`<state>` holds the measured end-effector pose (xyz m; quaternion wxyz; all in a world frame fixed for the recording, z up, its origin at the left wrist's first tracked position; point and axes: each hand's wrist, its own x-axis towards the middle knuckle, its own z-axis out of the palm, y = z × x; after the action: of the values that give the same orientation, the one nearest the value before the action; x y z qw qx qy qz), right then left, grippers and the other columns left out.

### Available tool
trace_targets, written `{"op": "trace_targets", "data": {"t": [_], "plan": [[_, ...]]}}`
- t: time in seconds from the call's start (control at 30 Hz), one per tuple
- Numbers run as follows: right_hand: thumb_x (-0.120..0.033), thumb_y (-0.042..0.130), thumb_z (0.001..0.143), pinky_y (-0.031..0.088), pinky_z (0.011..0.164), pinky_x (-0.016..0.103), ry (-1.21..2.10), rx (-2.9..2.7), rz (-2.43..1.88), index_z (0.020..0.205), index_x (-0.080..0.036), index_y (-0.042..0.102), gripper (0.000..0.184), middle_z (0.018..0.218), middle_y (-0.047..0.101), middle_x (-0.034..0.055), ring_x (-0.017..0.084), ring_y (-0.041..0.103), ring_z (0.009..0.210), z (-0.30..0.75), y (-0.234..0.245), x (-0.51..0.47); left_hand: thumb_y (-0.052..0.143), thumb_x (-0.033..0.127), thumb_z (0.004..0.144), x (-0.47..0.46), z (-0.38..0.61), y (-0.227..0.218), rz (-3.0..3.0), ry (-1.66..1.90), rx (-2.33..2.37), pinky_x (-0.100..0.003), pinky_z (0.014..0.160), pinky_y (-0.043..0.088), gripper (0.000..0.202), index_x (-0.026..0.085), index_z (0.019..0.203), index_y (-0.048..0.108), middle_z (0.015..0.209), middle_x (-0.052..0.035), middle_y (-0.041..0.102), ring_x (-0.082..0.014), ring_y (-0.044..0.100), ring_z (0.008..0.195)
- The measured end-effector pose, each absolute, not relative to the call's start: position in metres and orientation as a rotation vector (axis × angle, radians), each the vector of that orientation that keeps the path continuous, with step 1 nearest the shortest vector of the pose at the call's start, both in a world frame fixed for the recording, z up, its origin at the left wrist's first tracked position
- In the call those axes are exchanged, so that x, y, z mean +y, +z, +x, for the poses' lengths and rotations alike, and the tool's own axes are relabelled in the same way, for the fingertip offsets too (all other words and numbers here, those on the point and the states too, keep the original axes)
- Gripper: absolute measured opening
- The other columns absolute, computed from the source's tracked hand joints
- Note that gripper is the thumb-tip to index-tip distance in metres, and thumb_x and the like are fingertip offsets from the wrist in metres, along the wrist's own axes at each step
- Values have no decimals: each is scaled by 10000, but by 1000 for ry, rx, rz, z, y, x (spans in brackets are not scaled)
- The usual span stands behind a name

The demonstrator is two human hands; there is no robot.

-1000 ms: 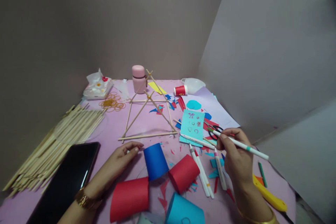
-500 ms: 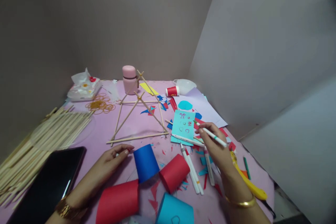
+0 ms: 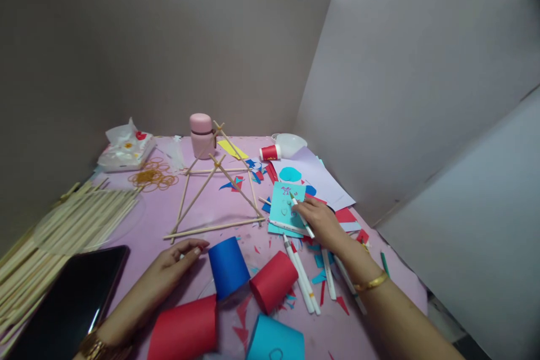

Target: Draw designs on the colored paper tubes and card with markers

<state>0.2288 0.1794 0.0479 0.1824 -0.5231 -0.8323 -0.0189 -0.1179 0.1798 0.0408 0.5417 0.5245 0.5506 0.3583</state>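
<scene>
My right hand (image 3: 321, 221) is closed round a white marker pen (image 3: 300, 215), its green tip resting on a light-blue card (image 3: 284, 208) marked with small drawings. My left hand (image 3: 176, 259) lies flat on the pink tabletop, fingers stretched out, just left of an upturned blue paper cup (image 3: 228, 267). A red cup (image 3: 272, 289) leans beside the blue one. A larger red cup (image 3: 184, 331) and a light-blue cup (image 3: 276, 342) lie nearer me. Several more white markers (image 3: 302, 274) lie below the card.
A wooden stick pyramid frame (image 3: 213, 188) stands mid-table. A pile of loose sticks (image 3: 54, 236), a dark phone (image 3: 70, 301), rubber bands (image 3: 152, 177), a tissue pack (image 3: 125, 149), a pink bottle (image 3: 201, 135), a small red cup (image 3: 269, 153) and paper scraps surround it. Grey partition walls enclose the table.
My right hand has carried the marker left and down from above the scraps onto the light-blue card. My left hand has stayed by the blue cup. The view has tilted up slightly.
</scene>
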Motion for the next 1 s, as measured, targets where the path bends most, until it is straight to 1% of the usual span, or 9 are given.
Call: {"op": "trace_targets", "data": {"t": [0.1,0.23,0.37,0.43,0.53,0.6,0.73,0.9,1.0], "plan": [[-12,462,876,428,869,422,-137,-2478,-1427,1101,-199,637,341,1132,675,117,283,545,1060,228,52,192,753,672,476,182,-121,36,1276,847,1300,-389,875,486,529,234,771,733,928,-99,731,-308,633,950],[-13,505,867,413,911,424,-176,-2531,-1388,1154,-249,634,393,1182,667,83,270,559,1088,229,49,200,730,643,560,185,-128,23,1308,849,1267,-396,892,475,487,233,823,728,960,-99,726,-296,635,952],[-45,560,832,419,921,444,-187,-2371,-1483,1241,-214,586,443,1268,614,126,303,533,1147,243,48,185,712,639,595,188,-131,15,1319,843,1251,-392,876,483,466,241,838,724,969,-94,720,-286,635,948],[-87,533,864,447,885,431,-178,-2236,-1559,1212,-186,593,367,1216,639,139,296,558,1103,252,49,166,723,641,574,189,-130,17,1323,843,1262,-397,899,470,462,251,822,729,963,-89,720,-290,628,958],[-155,433,934,503,761,400,-130,-2054,-1678,1068,-170,641,248,986,718,124,266,640,900,264,46,126,744,643,520,188,-127,26,1330,844,1288,-417,944,439,447,272,770,739,924,-73,725,-306,618,964],[-198,439,942,522,673,361,-59,-1994,-1750,996,-192,657,225,885,732,85,243,667,775,267,41,99,747,636,507,185,-124,35,1334,844,1308,-415,945,438,413,293,736,739,908,-58,729,-314,612,978],[-224,439,927,529,656,333,78,-1957,-1833,992,-205,655,226,855,737,58,233,692,757,260,29,63,739,631,488,176,-119,51,1357,838,1366,-394,958,430,404,303,723,736,930,-36,735,-316,588,1040],[-275,472,909,514,592,310,163,-1905,-1910,1164,-190,582,291,781,723,35,228,689,675,238,20,58,720,648,502,177,-116,52,1359,805,1390,-410,953,436,454,270,753,714,932,-54,736,-318,598,1025],[-255,458,895,508,651,367,144,-1883,-1931,1165,-159,586,314,887,713,100,275,679,763,228,16,62,696,685,497,183,-119,42,1392,808,1374,-422,957,438,501,263,767,709,957,-82,726,-324,609,1006]]}}
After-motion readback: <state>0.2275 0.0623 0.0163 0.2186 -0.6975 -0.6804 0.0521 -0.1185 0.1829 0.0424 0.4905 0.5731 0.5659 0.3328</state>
